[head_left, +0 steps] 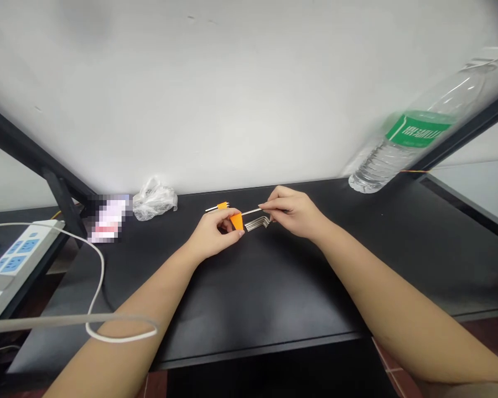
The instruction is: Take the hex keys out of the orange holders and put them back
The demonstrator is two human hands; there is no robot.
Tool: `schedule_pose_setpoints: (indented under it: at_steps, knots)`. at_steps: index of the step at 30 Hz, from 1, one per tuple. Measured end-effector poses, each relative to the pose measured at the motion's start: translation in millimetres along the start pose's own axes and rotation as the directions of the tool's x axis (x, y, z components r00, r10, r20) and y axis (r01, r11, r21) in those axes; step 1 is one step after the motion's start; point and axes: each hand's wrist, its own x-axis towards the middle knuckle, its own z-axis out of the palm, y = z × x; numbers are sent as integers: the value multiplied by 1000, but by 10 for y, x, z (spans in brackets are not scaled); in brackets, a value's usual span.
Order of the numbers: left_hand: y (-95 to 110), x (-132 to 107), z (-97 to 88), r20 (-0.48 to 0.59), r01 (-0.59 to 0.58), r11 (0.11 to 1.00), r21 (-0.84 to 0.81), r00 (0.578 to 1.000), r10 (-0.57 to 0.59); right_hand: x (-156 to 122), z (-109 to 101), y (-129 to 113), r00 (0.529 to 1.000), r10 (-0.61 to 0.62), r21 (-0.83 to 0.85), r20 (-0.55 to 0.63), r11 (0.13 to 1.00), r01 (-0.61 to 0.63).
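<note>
My left hand (216,231) pinches an orange plastic hex key holder (237,221) between thumb and fingers. From the right, my right hand (292,210) grips a thin silver hex key (252,211), whose far end meets the top of the holder; whether it sits inside a hole I cannot tell. Below that key, several bent silver hex keys (257,223) lie side by side on the black table. Just behind my left hand lies a second orange holder (223,205) with metal keys in it, partly hidden by the fingers.
A crumpled clear plastic bag (155,199) lies against the wall. A large water bottle with a green label (417,130) stands at the back right. A white power strip (19,254) is at the left, and a white cable (102,271) loops over my left forearm. The black table (269,298) ends in front.
</note>
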Motion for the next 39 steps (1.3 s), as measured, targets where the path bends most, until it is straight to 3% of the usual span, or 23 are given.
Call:
schedule_pose_setpoints:
  at_steps: [5,10,14,16,19,24,35,39]
  knots:
    - [45,-6,5,17,-73,997,30,997,73,-7,61,10,998,59,59,27,996,-60]
    - [121,-15,51,77,-192,975,115,980,184,12,235,-132,991,81,86,104,992,-90]
    - [123,-19,58,66,-194,968,157,980,186,23,308,-190,984,91,110,151,988,-108]
    - [106,-18,48,49,-177,969,169,984,171,24,275,-103,986,126,57,114,989,-133]
    - [82,-16,40,47,-159,968,195,987,152,20,178,146,983,179,-177,39,969,-170]
    - [57,-17,40,41,-140,961,237,990,134,0,101,454,947,275,-269,168,937,-224]
    - [37,-16,32,16,-126,959,252,992,126,13,130,388,937,289,-277,197,933,-230]
    - [12,-11,34,11,-128,957,259,992,130,23,67,427,886,437,-449,155,830,-331]
